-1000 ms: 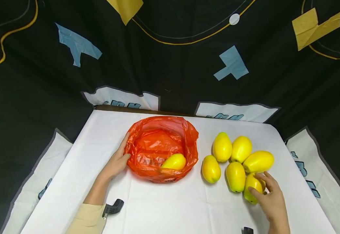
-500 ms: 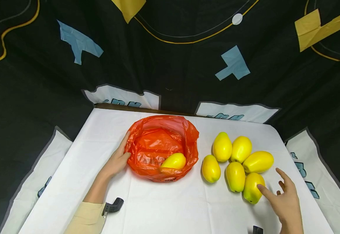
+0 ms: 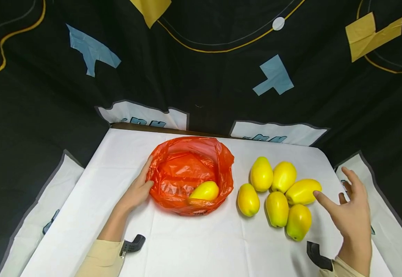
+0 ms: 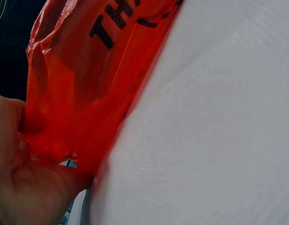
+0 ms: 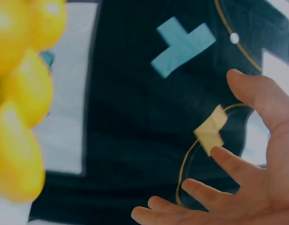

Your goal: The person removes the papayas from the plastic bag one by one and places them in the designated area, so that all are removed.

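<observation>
A red plastic bag (image 3: 224, 156) stands with its mouth wide on the white table, and one yellow mango (image 3: 207, 190) lies inside. My left hand (image 3: 136, 194) grips the bag's left side; the left wrist view shows thumb and fingers (image 4: 64, 180) at the printed plastic. Right of the bag several more yellow mangoes (image 3: 277, 209) lie in a loose cluster. My right hand (image 3: 354, 211) is held out beside them with fingers spread, holding nothing. Mangoes (image 5: 15, 154) show at the left edge of the right wrist view, apart from that hand.
White cloth covers the table (image 3: 194, 246). Behind it hangs a black backdrop (image 3: 204, 80) with blue and yellow tape patches. Dark camera mounts (image 3: 316, 256) sit at both wrists.
My right hand has left the nearest mango and moved up and to the right, its fingers spreading. My left hand and the bag stay in place.
</observation>
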The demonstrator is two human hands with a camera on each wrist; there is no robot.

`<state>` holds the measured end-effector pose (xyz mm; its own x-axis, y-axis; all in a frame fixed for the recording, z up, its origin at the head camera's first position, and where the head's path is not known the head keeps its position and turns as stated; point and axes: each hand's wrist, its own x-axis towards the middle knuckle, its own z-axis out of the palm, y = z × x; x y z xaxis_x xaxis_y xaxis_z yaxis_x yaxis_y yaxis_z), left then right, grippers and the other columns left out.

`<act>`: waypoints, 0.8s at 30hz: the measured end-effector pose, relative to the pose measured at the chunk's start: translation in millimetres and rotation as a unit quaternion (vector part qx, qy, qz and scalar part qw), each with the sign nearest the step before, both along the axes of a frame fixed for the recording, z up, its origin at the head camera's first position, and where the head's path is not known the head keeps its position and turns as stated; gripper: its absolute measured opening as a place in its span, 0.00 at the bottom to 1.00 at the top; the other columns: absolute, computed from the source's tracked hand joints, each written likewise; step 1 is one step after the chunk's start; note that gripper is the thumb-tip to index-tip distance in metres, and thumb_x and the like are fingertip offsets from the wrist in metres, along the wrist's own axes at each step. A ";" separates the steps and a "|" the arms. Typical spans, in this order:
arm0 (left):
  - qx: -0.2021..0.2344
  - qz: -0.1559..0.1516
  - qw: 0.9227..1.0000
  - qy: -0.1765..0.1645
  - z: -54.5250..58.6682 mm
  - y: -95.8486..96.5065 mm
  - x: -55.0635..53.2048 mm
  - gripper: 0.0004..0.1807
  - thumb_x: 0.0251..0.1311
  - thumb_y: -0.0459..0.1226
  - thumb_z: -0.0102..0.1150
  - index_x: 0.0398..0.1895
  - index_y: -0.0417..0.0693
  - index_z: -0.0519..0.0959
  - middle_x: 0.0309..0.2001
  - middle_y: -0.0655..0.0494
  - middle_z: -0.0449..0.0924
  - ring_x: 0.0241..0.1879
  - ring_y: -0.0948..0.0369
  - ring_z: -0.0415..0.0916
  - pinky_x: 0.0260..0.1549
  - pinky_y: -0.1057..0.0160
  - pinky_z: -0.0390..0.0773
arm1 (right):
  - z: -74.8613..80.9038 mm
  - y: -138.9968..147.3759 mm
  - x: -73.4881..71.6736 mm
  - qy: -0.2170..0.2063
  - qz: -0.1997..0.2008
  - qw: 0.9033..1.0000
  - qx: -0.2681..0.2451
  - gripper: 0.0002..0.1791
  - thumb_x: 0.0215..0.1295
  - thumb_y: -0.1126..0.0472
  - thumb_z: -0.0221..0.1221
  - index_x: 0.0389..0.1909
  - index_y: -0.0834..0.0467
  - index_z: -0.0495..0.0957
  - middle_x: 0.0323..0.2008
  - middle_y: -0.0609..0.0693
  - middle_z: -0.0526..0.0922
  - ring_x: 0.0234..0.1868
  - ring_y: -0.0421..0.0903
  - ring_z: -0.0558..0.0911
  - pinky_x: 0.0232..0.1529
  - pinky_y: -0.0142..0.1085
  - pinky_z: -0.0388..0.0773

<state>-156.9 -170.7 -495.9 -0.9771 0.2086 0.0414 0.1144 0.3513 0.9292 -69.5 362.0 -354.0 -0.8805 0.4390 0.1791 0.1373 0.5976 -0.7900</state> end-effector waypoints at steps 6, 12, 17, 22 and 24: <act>0.001 -0.004 1.000 0.001 1.2 -0.9 0.0 0.47 0.64 0.24 0.39 0.78 0.68 0.35 0.78 0.63 0.33 0.75 0.54 0.32 0.69 0.40 0.39 | 18.1 -19.7 -21.0 0.037 0.042 0.998 0.009 0.52 0.50 0.65 0.72 0.73 0.34 0.57 0.74 0.39 0.50 0.72 0.53 0.56 0.68 0.49 0.60; 0.011 -0.004 1.000 -0.003 0.9 -0.7 -1.0 0.45 0.64 0.23 0.39 0.79 0.60 0.36 0.78 0.57 0.32 0.75 0.51 0.31 0.69 0.39 0.37 | 27.6 -36.2 -40.6 0.057 0.077 0.995 0.008 0.52 0.49 0.64 0.73 0.73 0.37 0.58 0.74 0.39 0.51 0.72 0.53 0.57 0.67 0.51 0.61; 0.002 -0.003 1.000 0.000 0.7 -0.7 -0.4 0.46 0.65 0.24 0.39 0.79 0.66 0.35 0.78 0.62 0.32 0.75 0.54 0.31 0.69 0.40 0.38 | 31.3 -46.5 -52.9 0.062 0.107 0.992 0.001 0.52 0.49 0.64 0.73 0.73 0.37 0.58 0.74 0.38 0.51 0.72 0.51 0.58 0.67 0.51 0.62; 0.005 0.001 1.000 0.001 0.6 -0.3 1.0 0.46 0.65 0.25 0.39 0.78 0.72 0.36 0.77 0.66 0.34 0.75 0.56 0.33 0.70 0.42 0.39 | 36.1 -59.6 -62.2 0.073 0.133 0.988 0.004 0.52 0.48 0.64 0.74 0.73 0.35 0.59 0.74 0.38 0.52 0.71 0.52 0.59 0.66 0.52 0.63; 0.007 0.002 1.000 0.000 0.2 -0.2 1.8 0.46 0.65 0.26 0.40 0.78 0.72 0.36 0.77 0.67 0.34 0.75 0.56 0.33 0.70 0.42 0.39 | 38.1 -66.0 -65.7 0.079 0.149 0.986 0.003 0.52 0.48 0.63 0.74 0.72 0.35 0.59 0.73 0.38 0.53 0.71 0.52 0.59 0.66 0.53 0.63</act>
<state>-155.1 -170.8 -495.7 -0.9778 0.2049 0.0434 0.1124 0.3385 0.9342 -135.2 296.0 -315.8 -0.9309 0.1640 0.3264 -0.1698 0.5969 -0.7841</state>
